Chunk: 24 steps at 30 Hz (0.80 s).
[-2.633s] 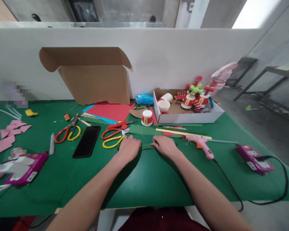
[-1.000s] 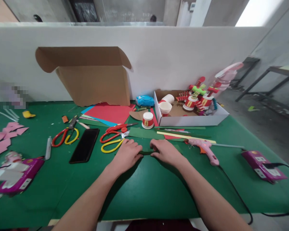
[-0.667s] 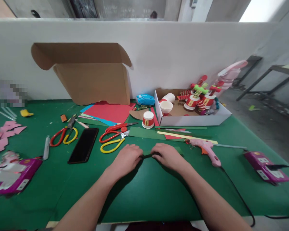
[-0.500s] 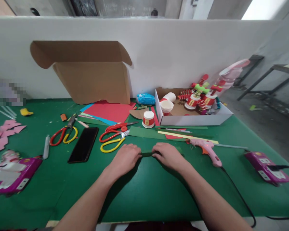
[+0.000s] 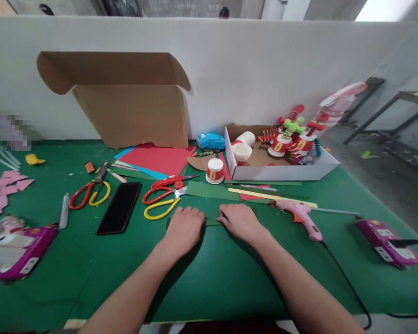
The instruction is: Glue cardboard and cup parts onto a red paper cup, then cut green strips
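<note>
A narrow green paper strip [image 5: 213,222] lies low over the green table, stretched between my two hands. My left hand [image 5: 187,227] is closed on its left part, fingers curled down over the paper. On the strip's right part, my right hand [image 5: 239,223] is closed too, thumb side toward the middle. Both hands cover most of the strip. Scissors with red and yellow handles [image 5: 162,208] lie just left of my left hand. A pink hot glue gun [image 5: 301,214] rests to the right of my right hand. Beyond my hands stands a red and white paper cup [image 5: 215,171].
A white box [image 5: 278,173] of cups and paper figures stands at the back right. Red paper [image 5: 156,159], a phone [image 5: 119,208] and more scissors [image 5: 96,188] lie leftward. Purple power strips [image 5: 388,242] sit on both sides, with a black cord [image 5: 348,280] at right.
The strip looks flatter and lower between my hands, and its left end now shows beyond my left hand. Both hands stay in nearly the same place. The view has shifted slightly.
</note>
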### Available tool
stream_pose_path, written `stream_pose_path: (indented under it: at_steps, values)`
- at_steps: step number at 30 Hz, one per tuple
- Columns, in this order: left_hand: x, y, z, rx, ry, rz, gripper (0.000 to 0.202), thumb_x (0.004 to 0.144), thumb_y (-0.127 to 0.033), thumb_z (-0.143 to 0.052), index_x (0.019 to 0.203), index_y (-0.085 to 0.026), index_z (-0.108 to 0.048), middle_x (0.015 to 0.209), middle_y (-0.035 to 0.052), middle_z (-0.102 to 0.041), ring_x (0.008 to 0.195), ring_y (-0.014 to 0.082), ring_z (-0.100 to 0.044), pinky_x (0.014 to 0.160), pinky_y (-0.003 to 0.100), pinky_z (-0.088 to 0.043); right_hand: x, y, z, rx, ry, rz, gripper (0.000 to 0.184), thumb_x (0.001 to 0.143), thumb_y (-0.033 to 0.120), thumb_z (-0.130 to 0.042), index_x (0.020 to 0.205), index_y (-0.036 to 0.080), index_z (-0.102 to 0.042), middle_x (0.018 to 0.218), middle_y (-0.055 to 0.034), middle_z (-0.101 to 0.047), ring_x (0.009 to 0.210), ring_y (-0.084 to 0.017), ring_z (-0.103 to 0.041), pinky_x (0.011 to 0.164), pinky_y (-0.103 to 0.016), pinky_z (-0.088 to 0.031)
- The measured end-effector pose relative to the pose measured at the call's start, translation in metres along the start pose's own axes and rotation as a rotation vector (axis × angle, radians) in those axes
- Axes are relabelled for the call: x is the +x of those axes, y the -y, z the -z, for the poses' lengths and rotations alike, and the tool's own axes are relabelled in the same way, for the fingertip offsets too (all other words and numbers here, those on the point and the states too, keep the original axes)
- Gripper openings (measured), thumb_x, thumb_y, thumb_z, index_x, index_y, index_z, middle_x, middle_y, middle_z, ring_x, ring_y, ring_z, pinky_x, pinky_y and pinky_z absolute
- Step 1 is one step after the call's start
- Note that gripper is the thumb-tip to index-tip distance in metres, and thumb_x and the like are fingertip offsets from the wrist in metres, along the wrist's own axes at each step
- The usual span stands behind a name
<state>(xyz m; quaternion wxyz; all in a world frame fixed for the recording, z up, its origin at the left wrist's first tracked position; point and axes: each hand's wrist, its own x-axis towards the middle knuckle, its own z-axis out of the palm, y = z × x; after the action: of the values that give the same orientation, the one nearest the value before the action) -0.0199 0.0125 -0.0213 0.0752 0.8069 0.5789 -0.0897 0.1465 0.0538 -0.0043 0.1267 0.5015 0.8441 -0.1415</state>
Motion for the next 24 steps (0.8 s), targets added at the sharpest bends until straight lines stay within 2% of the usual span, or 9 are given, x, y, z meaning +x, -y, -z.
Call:
stream_pose_path:
  at_steps: [5, 24]
  values:
    - [0.0016, -0.0020, -0.0018, 0.010, -0.015, 0.018, 0.033, 0.095, -0.016, -0.034, 0.095, -0.015, -0.067, 0.093, 0.0141, -0.069, 0.093, 0.0287, -0.062, 0.077, 0.040, -0.040, 0.0018, 0.0002, -0.0007, 0.005, 0.003, -0.016, 0.019, 0.097, 0.035, -0.051, 0.099, 0.021, -0.065, 0.105, -0.0080, -0.073, 0.097, -0.024, -0.068, 0.072, -0.028, -0.044]
    - [0.0032, -0.0065, 0.0045, 0.002, 0.036, 0.050, 0.032, 0.091, -0.009, -0.035, 0.098, -0.012, -0.066, 0.095, 0.0165, -0.068, 0.097, 0.0305, -0.063, 0.081, 0.042, -0.042, 0.0052, 0.0003, -0.0048, 0.026, -0.021, -0.055, 0.022, 0.096, 0.036, -0.052, 0.101, 0.021, -0.066, 0.104, -0.0088, -0.074, 0.097, -0.025, -0.068, 0.071, -0.029, -0.045]
